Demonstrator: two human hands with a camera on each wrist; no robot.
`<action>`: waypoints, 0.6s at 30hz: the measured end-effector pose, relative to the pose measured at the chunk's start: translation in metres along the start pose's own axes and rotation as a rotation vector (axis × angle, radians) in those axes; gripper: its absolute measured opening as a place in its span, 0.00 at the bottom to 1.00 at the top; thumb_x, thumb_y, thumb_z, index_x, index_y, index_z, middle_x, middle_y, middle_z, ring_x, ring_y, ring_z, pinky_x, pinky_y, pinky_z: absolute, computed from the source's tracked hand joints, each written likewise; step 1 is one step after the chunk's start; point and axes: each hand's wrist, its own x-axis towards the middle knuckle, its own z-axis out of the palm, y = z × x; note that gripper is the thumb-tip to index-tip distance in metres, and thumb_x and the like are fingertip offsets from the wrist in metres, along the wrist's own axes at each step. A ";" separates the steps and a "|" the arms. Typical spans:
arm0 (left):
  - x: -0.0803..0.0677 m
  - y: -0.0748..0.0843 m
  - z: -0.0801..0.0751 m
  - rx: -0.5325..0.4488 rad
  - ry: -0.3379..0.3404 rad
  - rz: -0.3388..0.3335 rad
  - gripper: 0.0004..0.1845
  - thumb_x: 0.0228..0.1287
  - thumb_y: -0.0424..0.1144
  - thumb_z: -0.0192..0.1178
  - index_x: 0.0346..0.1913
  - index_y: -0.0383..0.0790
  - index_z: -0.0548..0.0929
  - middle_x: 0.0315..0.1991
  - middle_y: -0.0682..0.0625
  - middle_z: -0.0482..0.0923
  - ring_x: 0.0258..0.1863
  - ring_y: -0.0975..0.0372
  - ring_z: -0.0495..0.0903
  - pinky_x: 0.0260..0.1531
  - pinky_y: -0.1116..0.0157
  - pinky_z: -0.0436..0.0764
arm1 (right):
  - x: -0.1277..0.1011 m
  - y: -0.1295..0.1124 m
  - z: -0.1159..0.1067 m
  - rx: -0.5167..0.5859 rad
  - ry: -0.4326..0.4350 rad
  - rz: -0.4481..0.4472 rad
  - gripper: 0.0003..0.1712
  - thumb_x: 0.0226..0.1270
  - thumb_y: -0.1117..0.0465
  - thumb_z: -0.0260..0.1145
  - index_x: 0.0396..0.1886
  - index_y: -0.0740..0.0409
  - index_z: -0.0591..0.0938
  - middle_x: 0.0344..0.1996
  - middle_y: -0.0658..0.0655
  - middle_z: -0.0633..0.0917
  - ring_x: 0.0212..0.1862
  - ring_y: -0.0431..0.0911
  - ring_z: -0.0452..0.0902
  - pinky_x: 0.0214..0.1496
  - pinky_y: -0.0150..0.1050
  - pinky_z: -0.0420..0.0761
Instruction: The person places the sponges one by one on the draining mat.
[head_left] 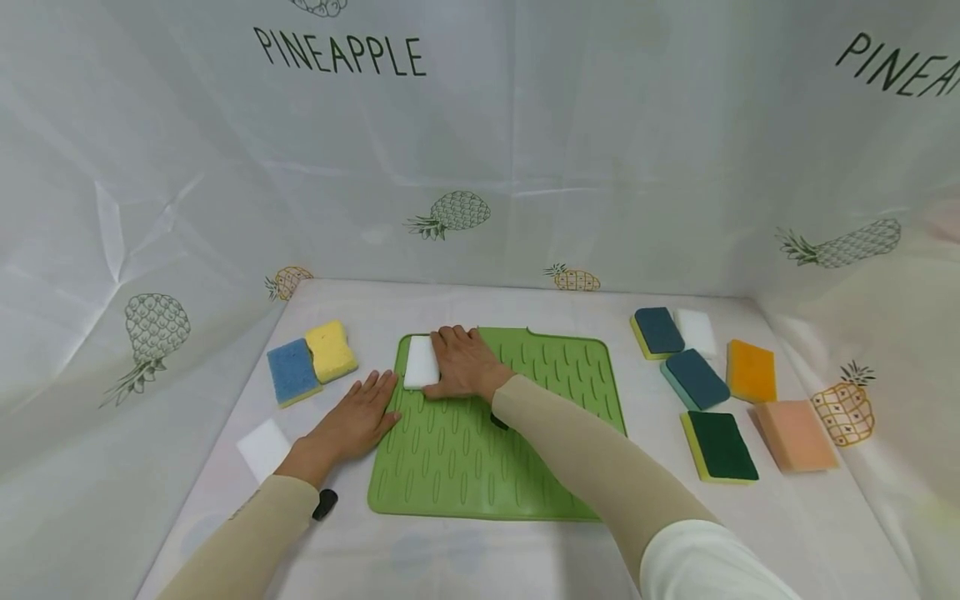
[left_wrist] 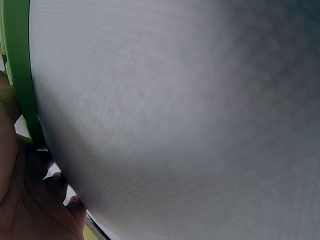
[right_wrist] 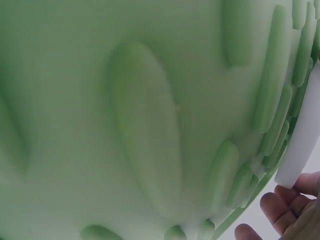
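Note:
A white melamine sponge lies at the far left corner of a green ribbed drying mat. My right hand holds this sponge from its right side, thumb by the near end and fingers by the far end. In the right wrist view, fingertips meet one end of the white block. My left hand rests flat beside the mat's left edge, thumb touching the rim and fingers spread. It holds nothing. The left wrist view shows mostly blurred cloth, with part of that hand near the green rim.
Left of the mat lie a blue sponge, a yellow sponge and another white sponge. To the right sit several more, including a dark green scouring sponge, an orange sponge and a peach sponge.

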 end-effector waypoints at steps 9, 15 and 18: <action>0.000 0.000 0.000 0.008 -0.009 0.004 0.38 0.85 0.50 0.49 0.84 0.30 0.52 0.84 0.34 0.51 0.84 0.40 0.49 0.82 0.39 0.53 | -0.004 0.003 -0.005 0.016 -0.005 0.016 0.65 0.61 0.18 0.61 0.83 0.58 0.60 0.74 0.59 0.72 0.72 0.53 0.71 0.71 0.52 0.76; -0.001 0.001 0.001 0.005 0.001 0.004 0.39 0.85 0.50 0.50 0.84 0.30 0.52 0.84 0.34 0.52 0.84 0.40 0.49 0.82 0.39 0.53 | -0.013 0.010 -0.018 -0.010 0.049 -0.002 0.63 0.65 0.19 0.58 0.83 0.60 0.61 0.76 0.61 0.71 0.74 0.55 0.70 0.71 0.54 0.75; -0.001 0.000 0.002 0.011 0.007 0.004 0.39 0.85 0.50 0.49 0.84 0.30 0.52 0.84 0.35 0.52 0.84 0.40 0.49 0.82 0.40 0.53 | -0.022 0.020 -0.026 -0.044 0.132 -0.033 0.57 0.70 0.23 0.58 0.81 0.60 0.65 0.73 0.60 0.74 0.73 0.55 0.72 0.69 0.53 0.77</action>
